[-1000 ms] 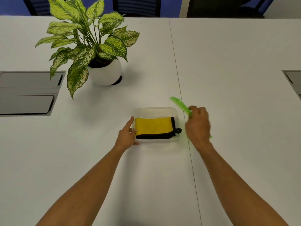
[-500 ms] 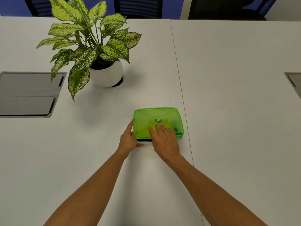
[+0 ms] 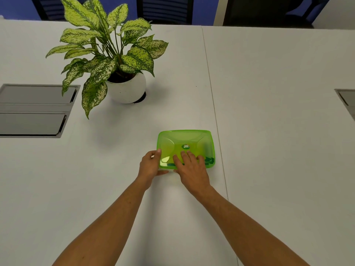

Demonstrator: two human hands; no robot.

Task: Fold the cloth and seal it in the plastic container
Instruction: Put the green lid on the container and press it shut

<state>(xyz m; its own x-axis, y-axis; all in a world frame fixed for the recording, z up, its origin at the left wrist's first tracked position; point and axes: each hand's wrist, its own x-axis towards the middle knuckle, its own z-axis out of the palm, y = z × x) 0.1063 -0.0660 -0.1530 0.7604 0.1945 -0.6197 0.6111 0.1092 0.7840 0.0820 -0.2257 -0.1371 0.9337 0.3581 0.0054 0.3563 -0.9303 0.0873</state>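
Observation:
The plastic container stands on the white table, covered by its translucent green lid with a small round label in the middle. Through the lid's front right corner a dark strip of the folded cloth shows; the rest of the cloth is hidden. My left hand grips the container's front left corner, thumb under the front edge. My right hand lies flat on the front part of the lid, fingers spread and pointing away from me.
A leafy plant in a round white pot stands behind and left of the container. Grey hatch panels are set into the table at far left and far right. A table seam runs past the container's right side.
A second ago my right hand held the green lid in the air right of the uncovered container with the yellow cloth showing. The lid now covers it, my right palm resting on top.

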